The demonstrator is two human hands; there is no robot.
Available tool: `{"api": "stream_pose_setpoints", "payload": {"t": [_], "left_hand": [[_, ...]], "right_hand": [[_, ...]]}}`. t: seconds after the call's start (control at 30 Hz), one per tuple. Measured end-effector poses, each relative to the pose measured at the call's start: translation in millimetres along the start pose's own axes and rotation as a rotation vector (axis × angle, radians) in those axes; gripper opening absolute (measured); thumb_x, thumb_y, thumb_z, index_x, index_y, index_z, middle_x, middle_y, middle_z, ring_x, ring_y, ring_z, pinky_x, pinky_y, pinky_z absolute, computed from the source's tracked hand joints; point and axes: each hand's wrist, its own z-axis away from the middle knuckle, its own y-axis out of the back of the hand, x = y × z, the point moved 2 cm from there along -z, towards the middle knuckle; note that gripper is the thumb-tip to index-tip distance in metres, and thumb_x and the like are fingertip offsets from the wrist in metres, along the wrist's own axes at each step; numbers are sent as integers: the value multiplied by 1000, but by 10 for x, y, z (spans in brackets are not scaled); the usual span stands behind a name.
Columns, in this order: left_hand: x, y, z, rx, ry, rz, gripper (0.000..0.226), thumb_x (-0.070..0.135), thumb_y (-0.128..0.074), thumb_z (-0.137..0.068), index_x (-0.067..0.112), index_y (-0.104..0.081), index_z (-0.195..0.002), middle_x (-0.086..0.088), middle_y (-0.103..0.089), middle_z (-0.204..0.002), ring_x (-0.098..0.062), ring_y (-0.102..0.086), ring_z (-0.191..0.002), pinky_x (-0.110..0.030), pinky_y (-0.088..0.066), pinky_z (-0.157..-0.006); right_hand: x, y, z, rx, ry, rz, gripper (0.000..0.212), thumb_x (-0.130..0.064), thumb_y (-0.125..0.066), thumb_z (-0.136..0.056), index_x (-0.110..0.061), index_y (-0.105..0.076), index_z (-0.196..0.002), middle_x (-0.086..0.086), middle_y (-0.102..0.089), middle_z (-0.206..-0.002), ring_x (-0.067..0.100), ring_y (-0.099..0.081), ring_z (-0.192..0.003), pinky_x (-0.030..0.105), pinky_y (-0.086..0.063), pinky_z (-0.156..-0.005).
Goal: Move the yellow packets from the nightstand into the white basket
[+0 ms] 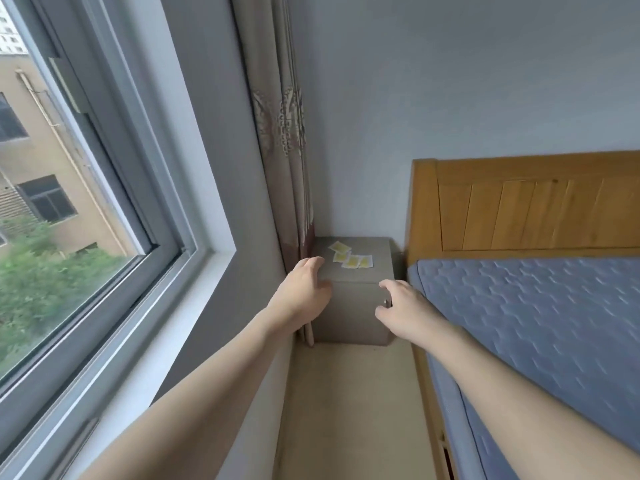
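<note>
reaching toward the nightstand [349, 306], i have my left hand [304, 289] and right hand [405, 306] loosely curled, empty, at its front edge. yellow packets [349, 258] lie overlapping farther back on its top; a hasty grab could scatter them. no basket in view.

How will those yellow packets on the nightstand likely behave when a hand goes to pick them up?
The yellow packets look thin and flat, so probably light and bendy. Lying flush on the nightstand, they may be hard to pinch and could slide instead. Several overlap, so lifting one might drag its neighbours.
</note>
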Motion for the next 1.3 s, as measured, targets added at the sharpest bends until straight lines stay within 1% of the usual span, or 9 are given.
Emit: {"api": "stream_pose_setpoints", "payload": {"t": [0.33, 0.5, 0.6, 0.73, 0.87, 0.93, 1.07, 1.2, 1.3], "left_hand": [[-809, -163, -2521, -79, 77, 87, 44, 21, -47, -95, 13, -47, -138, -7, -52, -137, -26, -50, -123, -24, -38, -91], [-1024, -368, -3701, -151, 107, 62, 50, 18, -51, -93, 11, -45, -142, -10, -52, -140, -26, -47, -130, -27, -35, -104], [-1061, -606, -4325, -221, 88, 35, 51, 12, -49, -91, 12, -46, -142, -9, -52, -140, -24, -49, -128, -26, -37, -103], [-1120, -938, -5168, -261, 77, -14, 48, 10, -48, -92, 14, -49, -139, -8, -52, -139, -23, -51, -126, -24, -38, -100], [-1180, -1198, -6021, -313, 117, -84, 48, 12, -49, -92, 17, -48, -140, -5, -49, -142, -21, -48, -128, -25, -37, -103], [-1226, -1309, -6413, -340, 134, -130, 53, 15, -51, -93, 20, -42, -145, -3, -45, -147, -21, -45, -132, -25, -35, -105], [-1302, -1588, -7150, -424, 111, -229, 52, 15, -50, -94, 18, -40, -144, -5, -44, -147, -24, -45, -132, -32, -37, -109], [-1471, -1981, -7867, -500, 26, -380, 47, 15, -50, -92, 18, -43, -138, -4, -46, -143, -24, -48, -129, -38, -40, -106], [-1688, -2386, -8440, -567, -37, -472, 46, 12, -50, -89, 14, -46, -134, -6, -49, -137, -27, -52, -123, -39, -47, -99]], "right_hand": [[49, 176, -2473, 11, -64, 47, 53, -22, -47, -95, -14, -35, -146, 5, -36, -152, 24, -39, -136, 33, -38, -105], [263, 242, -3458, -6, -110, 22, 55, -25, -48, -96, -16, -33, -148, 2, -35, -154, 22, -41, -135, 34, -40, -105], [512, 257, -4048, -32, -158, 18, 50, -21, -49, -94, -11, -40, -142, 9, -43, -146, 26, -51, -122, 38, -47, -97], [857, 274, -4947, -57, -146, -15, 58, -23, -48, -96, -14, -30, -151, 5, -34, -154, 23, -44, -132, 31, -43, -99], [1189, 325, -5850, -73, -120, -50, 61, -26, -49, -96, -18, -27, -152, 2, -28, -157, 20, -47, -129, 24, -40, -84], [1324, 358, -6239, -92, -123, -48, 60, -26, -49, -96, -17, -29, -151, 3, -31, -155, 21, -48, -128, 27, -43, -89], [1575, 359, -6911, -116, -143, -62, 45, -23, -49, -93, -13, -44, -137, 6, -47, -137, 23, -53, -116, 30, -45, -90], [1815, 123, -7574, -169, -202, -70, 10, -22, -50, -92, -17, -46, -100, -1, -50, -92, 13, -49, -74, 23, -31, -54], [1982, -166, -8107, -212, -246, -54, 12, -21, -50, -89, -24, -40, -85, -3, -46, -85, 15, -47, -75, 21, -29, -53]]}}
